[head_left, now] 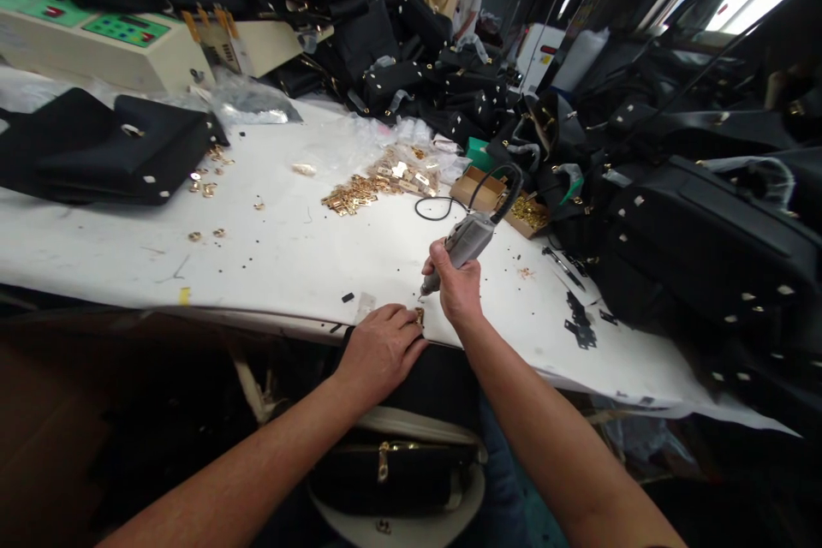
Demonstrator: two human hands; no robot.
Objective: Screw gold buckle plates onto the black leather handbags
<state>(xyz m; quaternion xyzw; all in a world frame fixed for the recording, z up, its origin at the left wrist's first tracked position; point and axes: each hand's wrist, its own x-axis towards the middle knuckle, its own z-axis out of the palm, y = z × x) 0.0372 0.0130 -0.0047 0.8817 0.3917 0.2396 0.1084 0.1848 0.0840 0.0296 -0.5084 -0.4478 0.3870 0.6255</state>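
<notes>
My right hand (457,281) is wrapped round a grey power screwdriver (472,238), its tip pointing down to the left, just above the table edge. Below that tip a small gold metal piece (419,317) lies on the black flap of a bag. My left hand (384,345) presses on the flap beside the gold piece, fingers bent and close together; whether they pinch the flap is hidden. The bag (384,479), black with a pale rim and a gold zip pull, hangs down over my lap.
Gold metal parts (352,195) are heaped mid-table (276,257). Behind the screwdriver sits a cardboard box (527,214) of small gold pieces. Black bags (712,248) crowd the right and back; another bag (122,145) and a beige machine (147,51) stand left. Two people are in the background.
</notes>
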